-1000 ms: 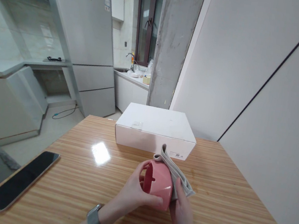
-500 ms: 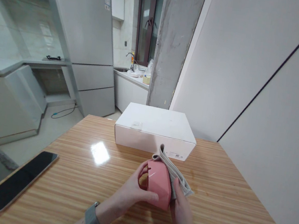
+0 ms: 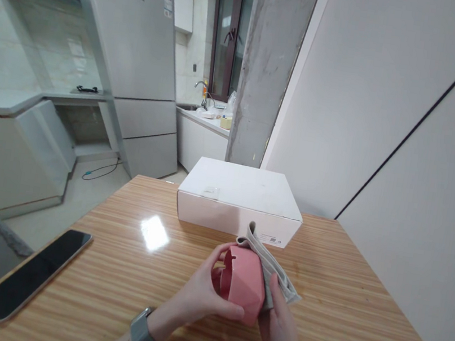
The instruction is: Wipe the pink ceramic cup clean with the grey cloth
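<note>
Left hand (image 3: 202,295) grips the pink bowl (image 3: 241,282) tipped sideways, mouth at nine o'clock — right hand (image 3: 278,329) presses the grey cloth (image 3: 270,267) at three.

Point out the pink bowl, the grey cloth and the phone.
pink bowl (image 3: 245,281), head view, faceted outer wall.
grey cloth (image 3: 272,268), head view, folded middle.
phone (image 3: 35,273), head view, dark screen.

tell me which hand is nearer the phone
Left. The left hand, gripping the pink bowl, is on the phone's side; the right hand, holding the cloth, is beyond the bowl.
</note>
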The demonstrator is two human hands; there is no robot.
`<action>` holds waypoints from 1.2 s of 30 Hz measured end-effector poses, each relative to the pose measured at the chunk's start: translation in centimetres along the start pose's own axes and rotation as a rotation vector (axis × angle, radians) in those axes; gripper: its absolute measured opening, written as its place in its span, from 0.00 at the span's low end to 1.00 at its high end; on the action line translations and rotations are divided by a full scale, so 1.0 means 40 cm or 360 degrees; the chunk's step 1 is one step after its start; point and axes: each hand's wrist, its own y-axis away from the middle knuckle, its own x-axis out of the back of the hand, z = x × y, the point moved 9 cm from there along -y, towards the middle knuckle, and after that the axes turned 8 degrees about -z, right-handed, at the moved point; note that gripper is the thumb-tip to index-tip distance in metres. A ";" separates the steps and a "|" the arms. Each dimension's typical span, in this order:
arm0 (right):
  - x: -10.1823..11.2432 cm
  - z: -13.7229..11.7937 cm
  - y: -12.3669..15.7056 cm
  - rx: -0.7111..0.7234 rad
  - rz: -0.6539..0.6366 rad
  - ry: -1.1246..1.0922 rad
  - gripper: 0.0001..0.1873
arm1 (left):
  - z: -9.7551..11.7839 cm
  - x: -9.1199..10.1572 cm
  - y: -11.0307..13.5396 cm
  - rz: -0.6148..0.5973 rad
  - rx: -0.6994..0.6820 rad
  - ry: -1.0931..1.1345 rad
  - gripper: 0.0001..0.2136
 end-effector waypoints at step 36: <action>-0.006 -0.027 -0.005 0.0181 -0.0167 0.0173 0.28 | -0.026 0.005 0.012 0.0248 0.0136 -0.0014 0.48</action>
